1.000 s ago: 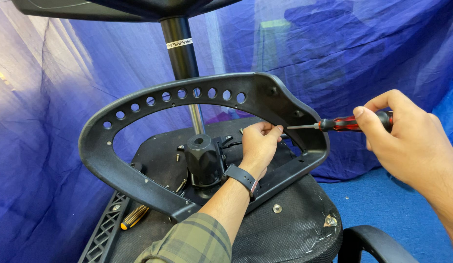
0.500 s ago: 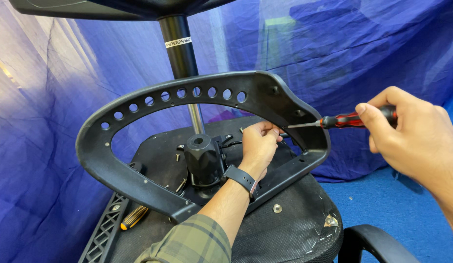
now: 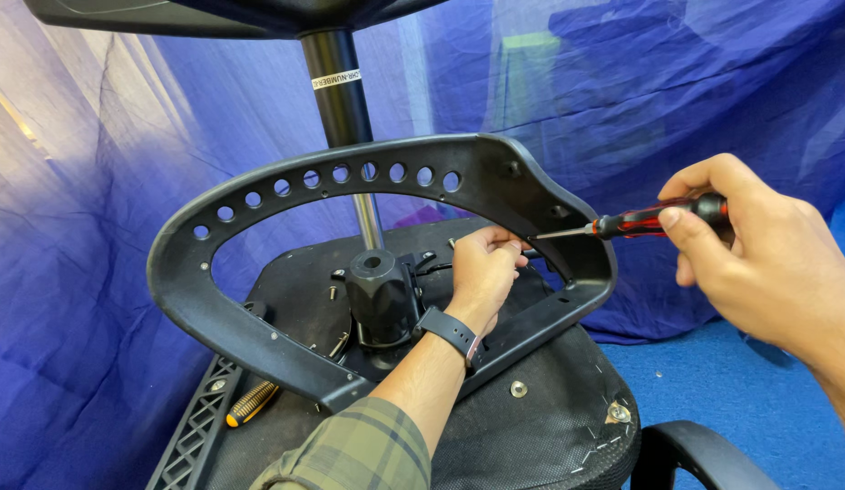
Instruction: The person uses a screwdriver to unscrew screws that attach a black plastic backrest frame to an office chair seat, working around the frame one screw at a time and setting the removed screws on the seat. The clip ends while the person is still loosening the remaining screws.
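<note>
Backdrop: blue cloth.
Right hand: grips red-black screwdriver; keep square.
Left hand: pinches at tip, inside black frame.

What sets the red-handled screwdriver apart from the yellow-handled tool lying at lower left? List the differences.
The red-handled screwdriver is gripped in the right hand, raised, shaft level and tip at the black frame beside the left hand; the yellow-handled tool lies unheld low on the chair underside. The screwdriver shows whole, handle red and black; the yellow-handled tool shows only its yellow and black handle, the rest hidden under the frame. Both handles are two-coloured with black.
</note>
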